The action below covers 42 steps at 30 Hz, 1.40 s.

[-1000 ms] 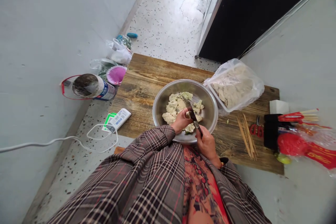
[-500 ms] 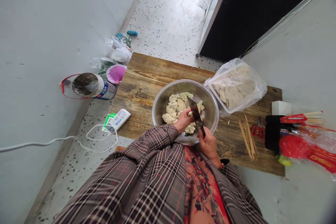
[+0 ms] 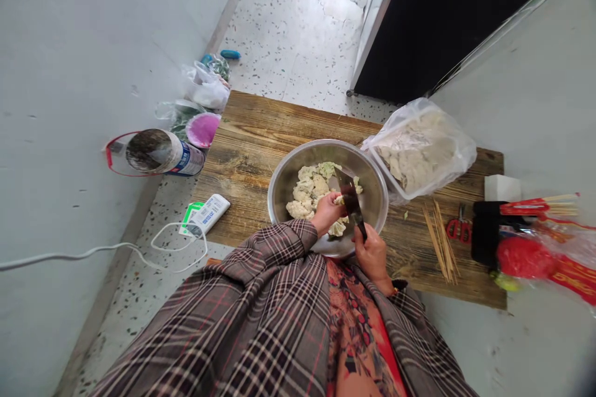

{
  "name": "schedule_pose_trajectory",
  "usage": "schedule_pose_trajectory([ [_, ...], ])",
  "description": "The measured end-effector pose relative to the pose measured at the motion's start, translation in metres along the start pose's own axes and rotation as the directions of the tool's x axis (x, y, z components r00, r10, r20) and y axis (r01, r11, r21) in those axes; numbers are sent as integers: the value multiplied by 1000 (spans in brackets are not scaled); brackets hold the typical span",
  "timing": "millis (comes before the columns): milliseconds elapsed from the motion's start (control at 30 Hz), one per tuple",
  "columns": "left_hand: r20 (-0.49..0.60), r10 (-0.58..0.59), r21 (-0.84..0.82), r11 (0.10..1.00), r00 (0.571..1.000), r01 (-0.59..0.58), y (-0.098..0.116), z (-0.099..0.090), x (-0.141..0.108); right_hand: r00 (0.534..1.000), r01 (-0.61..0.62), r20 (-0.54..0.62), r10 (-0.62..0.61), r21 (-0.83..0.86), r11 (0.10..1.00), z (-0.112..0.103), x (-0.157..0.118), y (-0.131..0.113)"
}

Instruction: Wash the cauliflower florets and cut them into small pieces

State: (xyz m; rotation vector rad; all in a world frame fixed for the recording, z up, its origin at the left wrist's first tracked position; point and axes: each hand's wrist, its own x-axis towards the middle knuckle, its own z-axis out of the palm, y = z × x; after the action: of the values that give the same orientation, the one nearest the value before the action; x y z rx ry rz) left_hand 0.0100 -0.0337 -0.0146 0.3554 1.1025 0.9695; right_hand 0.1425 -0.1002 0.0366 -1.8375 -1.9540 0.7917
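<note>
A wide steel bowl [image 3: 279, 183] stands on the wooden table, with several pale cauliflower florets [image 3: 305, 191] lying in it. Over the bowl, my right hand [image 3: 371, 254] is closed around the handle of a dark-bladed kitchen knife [image 3: 348, 191], whose tip points away from me. My left hand [image 3: 328, 213] is closed on a small cauliflower piece [image 3: 339, 200] beside the blade, partly hidden by the fingers and the knife. Whether the edge touches that piece I cannot tell.
On the wooden table [image 3: 242, 167], a bagged tray of pale food [image 3: 414, 155] sits right of the bowl. Further right are wooden skewers [image 3: 440, 242], red-handled scissors [image 3: 459, 231] and red packets [image 3: 526, 257]. A white power strip [image 3: 209, 216] is at the left edge; a bucket [image 3: 158, 152] stands beyond it.
The knife blade has tilted slightly and shifted a little by my left fingers. Both hands keep their hold, and the view has moved slightly.
</note>
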Motion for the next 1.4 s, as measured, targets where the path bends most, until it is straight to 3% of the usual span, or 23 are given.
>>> schedule_pose_trajectory([
  [333, -41, -67, 54, 996, 997, 69, 3, -4, -1, 1000, -20, -6, 20, -10, 1000, -4, 11, 0],
  [533, 137, -149, 46, 989, 979, 144, 17, -13, 1, 992, -123, -24, 125, 66, 990, -13, 25, 6],
  [633, 160, -177, 55, 984, 971, 171, 23, -14, 7, 982, -185, -24, 188, 107, 977, -13, 27, 8],
  [800, 71, -87, 168, 983, 994, 74, 16, -11, 18, 981, -193, -10, 196, 129, 973, -14, 28, 6],
  [933, 53, -31, 157, 987, 998, 23, 15, -17, 24, 961, -250, -76, 266, 175, 952, -25, 31, 8],
  [1000, 57, -35, 132, 991, 998, 27, 18, -20, 24, 932, -322, -79, 353, 263, 910, -30, 35, 11],
  [1100, 91, -47, 88, 995, 995, 39, 27, -20, 19, 891, -387, 7, 453, 531, 754, -33, 42, 14],
  [1200, 137, -46, 107, 994, 990, 31, 33, -13, 11, 898, -353, 75, 434, 713, 606, -28, 48, 12],
  [1400, 222, 7, 245, 968, 975, -63, 41, -9, -4, 909, -373, 214, 359, 802, 466, -19, 56, 4],
])
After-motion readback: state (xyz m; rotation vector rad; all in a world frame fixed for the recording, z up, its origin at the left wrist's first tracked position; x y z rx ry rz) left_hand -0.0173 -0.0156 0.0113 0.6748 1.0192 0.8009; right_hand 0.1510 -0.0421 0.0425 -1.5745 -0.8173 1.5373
